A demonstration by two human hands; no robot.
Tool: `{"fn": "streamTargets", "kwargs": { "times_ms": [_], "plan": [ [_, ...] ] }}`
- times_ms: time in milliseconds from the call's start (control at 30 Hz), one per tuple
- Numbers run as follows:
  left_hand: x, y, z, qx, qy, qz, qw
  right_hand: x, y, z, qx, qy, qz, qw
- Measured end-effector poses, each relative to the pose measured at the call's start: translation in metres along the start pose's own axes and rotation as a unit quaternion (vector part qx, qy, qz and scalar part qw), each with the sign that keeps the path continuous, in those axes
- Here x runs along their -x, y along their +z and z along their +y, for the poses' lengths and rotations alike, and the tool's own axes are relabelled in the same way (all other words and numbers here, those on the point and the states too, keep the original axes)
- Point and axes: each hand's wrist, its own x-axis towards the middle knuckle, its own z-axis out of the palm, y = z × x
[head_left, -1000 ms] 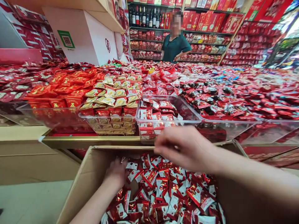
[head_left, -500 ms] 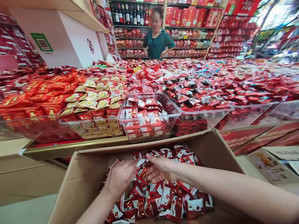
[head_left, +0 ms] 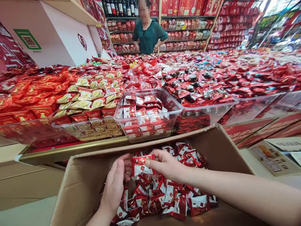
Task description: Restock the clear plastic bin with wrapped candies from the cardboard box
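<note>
Red-and-white packet [head_left: 140, 167] is over the pile in the big box [head_left: 80, 185], its long side going left to right. The right hand [head_left: 168, 165] pinches its right end; the left hand [head_left: 114, 180] is open, just beside its left end.

The person's left hand [head_left: 114, 180] is loosely cupped, thumb raised, palm facing inward. Opposite it, the right hand [head_left: 168, 165] pinches between thumb and fingers, its bare forearm [head_left: 230, 188] slanting in from the right.

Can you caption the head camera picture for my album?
Right hand holding a packet, left hand close by, over a box of packets.
</note>
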Motion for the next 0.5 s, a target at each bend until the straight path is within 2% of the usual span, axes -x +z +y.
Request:
{"fn": "streamTargets", "kwargs": {
  "times_ms": [67, 133, 200, 267, 367, 400, 500],
  "plan": [
    [0.004, 0.006, 0.004, 0.039, -0.056, -0.047, 0.997, 0.002, 0.002, 0.001, 0.030, -0.015, 0.003, 0.999],
    [0.007, 0.010, 0.007, 0.041, -0.071, -0.059, 0.995, 0.004, 0.005, 0.001, 0.060, -0.029, 0.014, 0.998],
    [0.010, 0.013, 0.009, 0.033, -0.082, -0.035, 0.996, 0.006, 0.008, 0.001, 0.074, -0.055, 0.027, 0.995],
    [0.011, 0.013, 0.010, 0.018, -0.088, -0.012, 0.996, 0.008, 0.012, 0.001, 0.032, -0.065, 0.036, 0.997],
    [0.010, 0.011, 0.012, 0.043, -0.113, 0.005, 0.993, 0.006, 0.014, 0.000, -0.051, -0.027, 0.019, 0.998],
    [0.010, 0.010, 0.012, 0.050, -0.120, 0.009, 0.992, 0.005, 0.014, -0.001, -0.038, -0.015, 0.009, 0.999],
    [0.009, 0.005, 0.014, 0.036, -0.116, 0.019, 0.992, 0.005, 0.011, -0.008, 0.094, -0.023, -0.013, 0.995]
  ]
}}
